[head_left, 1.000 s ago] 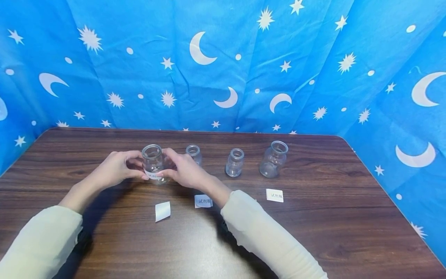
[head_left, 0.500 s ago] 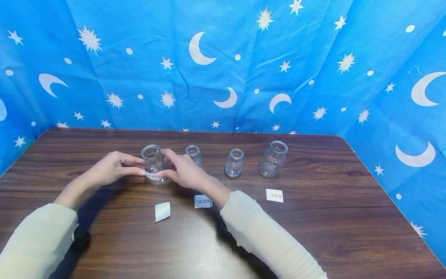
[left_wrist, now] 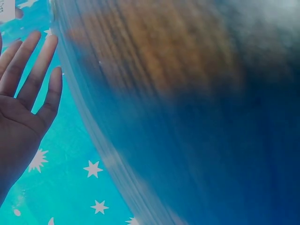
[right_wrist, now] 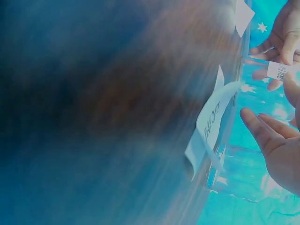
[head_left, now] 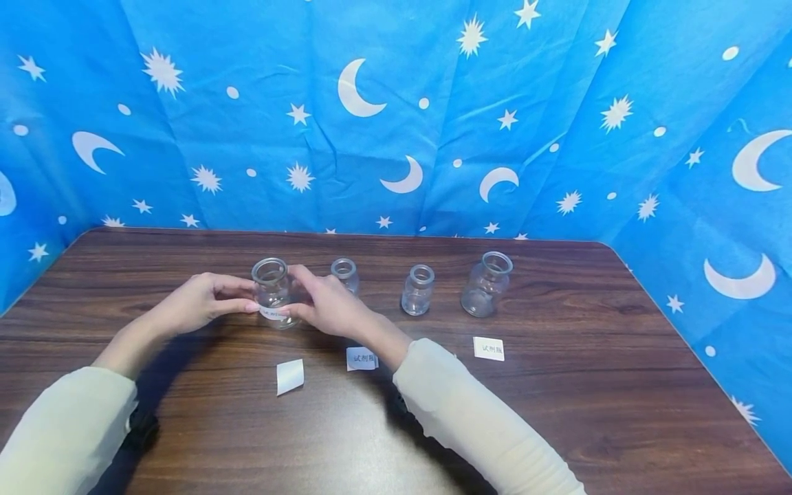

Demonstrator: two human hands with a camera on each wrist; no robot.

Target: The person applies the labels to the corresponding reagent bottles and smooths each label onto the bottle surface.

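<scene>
A clear glass jar [head_left: 272, 294] stands at the left of the table, a white printed label [head_left: 270, 313] across its lower front. My right hand [head_left: 334, 302] grips the jar from the right, thumb at the label's right end. On the other side my left hand [head_left: 201, 302] reaches in, its thumb tip at the label's left end and its fingers extended beside the glass. In the left wrist view, the fingers of the left hand [left_wrist: 28, 89] look straight and spread. The right wrist view shows part of the label [right_wrist: 277, 70] between the two hands.
Two smaller glass jars, one partly behind the right hand [head_left: 344, 273] and one further right [head_left: 416, 292], stand beside a larger jar [head_left: 485, 285]. In front lie a curled white paper [head_left: 290, 376] and printed labels, middle [head_left: 361, 358] and right [head_left: 489, 348]. A blue cloth [head_left: 396, 137] hangs behind.
The left hand has drawn slightly left, its fingers straighter and its thumb now at the label's left end. The right hand and jar have stayed in place.
</scene>
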